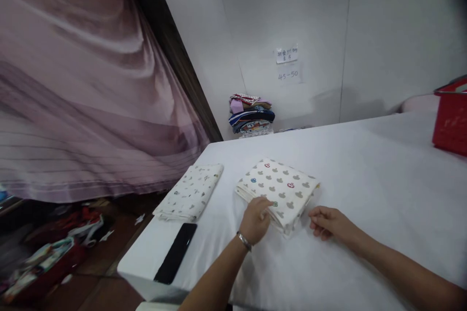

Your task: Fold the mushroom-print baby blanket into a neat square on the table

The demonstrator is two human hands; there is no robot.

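Observation:
A folded white cloth [279, 187] with grey mushroom-like shapes and a few coloured motifs lies on the white-covered table in front of me. My left hand [257, 218] is at its near left edge, fingers closed around the fold, the index finger resting on top. On the wrist is a silver bracelet [244, 241]. My right hand [326, 223] hovers just right of the cloth's near right side, apart from it, with the fingers curled together and nothing visible in them. Another folded white cloth [193, 192] with a small print lies to the left.
A black phone [176, 252] lies near the table's left edge. Against the wall stands a stack of folded fabrics [251, 114], below paper notes [287, 65]. A red basket [452, 121] sits at far right. A pink curtain [91, 82] hangs left, above floor clutter [47, 257].

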